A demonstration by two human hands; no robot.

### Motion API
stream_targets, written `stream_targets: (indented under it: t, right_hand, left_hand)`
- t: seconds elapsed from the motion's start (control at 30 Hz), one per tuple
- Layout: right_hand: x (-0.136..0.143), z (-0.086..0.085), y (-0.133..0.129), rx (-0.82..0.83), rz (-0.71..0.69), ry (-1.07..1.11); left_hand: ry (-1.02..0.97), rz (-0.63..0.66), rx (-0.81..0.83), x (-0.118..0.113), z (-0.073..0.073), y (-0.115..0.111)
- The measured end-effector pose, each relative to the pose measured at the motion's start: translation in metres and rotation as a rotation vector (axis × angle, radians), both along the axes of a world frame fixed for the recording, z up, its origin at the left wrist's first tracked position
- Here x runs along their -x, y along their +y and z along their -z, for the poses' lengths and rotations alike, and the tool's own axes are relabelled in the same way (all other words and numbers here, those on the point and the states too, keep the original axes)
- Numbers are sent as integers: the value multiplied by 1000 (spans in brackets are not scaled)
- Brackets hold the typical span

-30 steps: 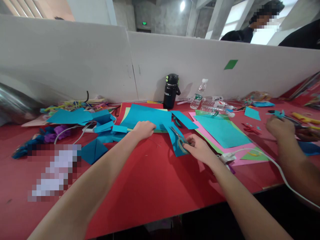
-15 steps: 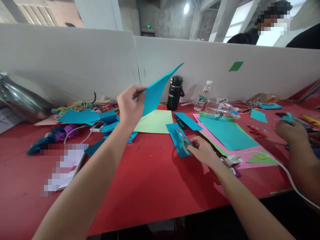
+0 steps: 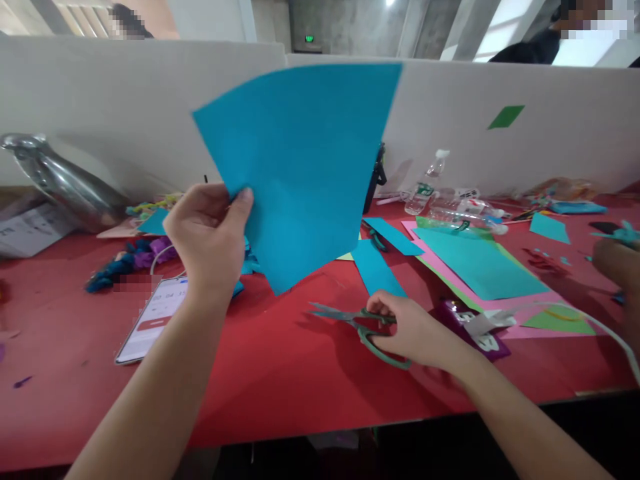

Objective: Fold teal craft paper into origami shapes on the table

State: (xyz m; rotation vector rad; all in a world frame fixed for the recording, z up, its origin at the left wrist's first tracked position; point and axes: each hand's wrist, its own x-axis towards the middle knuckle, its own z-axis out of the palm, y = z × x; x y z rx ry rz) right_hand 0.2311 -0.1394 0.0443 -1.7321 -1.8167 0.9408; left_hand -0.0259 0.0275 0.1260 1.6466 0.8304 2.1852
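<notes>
A large blue paper sheet is raised above the table, its left edge pinched between the thumb and fingers of my left hand. My right hand is closed on the handles of a pair of scissors, just below and to the right of the sheet. The scissor blades point left and are slightly parted, apart from the paper. Behind my right hand lies a blue paper strip, with another folded blue piece beyond it.
On the red table lie a phone, plastic bottles and stacked coloured sheets. A metal jug stands at the back left. Another person's hand is at the right edge. A white cable runs at the right.
The blue sheet has turned from nearly edge-on to face me. My right hand has lifted the scissors off the blue strip and moved them nearer, blades now pointing left. The view has shifted left.
</notes>
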Motion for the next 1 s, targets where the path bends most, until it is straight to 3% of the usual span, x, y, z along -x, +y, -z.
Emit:
stream_targets:
  t: [0.23, 0.33, 0.57, 0.7, 1.0]
  right_hand:
    - [-6, -4, 0, 28, 58, -65]
    - [0, -4, -2, 33, 16, -89]
    - [21, -3, -16, 127, -130, -153]
    - [26, 2, -17, 116, -169, -189]
    - [17, 14, 0, -49, 7, -262]
  left_hand:
    - [-363, -10, 1, 36, 18, 22]
    - [-454, 60, 34, 49, 26, 31]
    - [-482, 177, 178, 67, 33, 32]
    - [-497, 154, 243, 74, 37, 33]
    - [-518, 159, 257, 68, 36, 26]
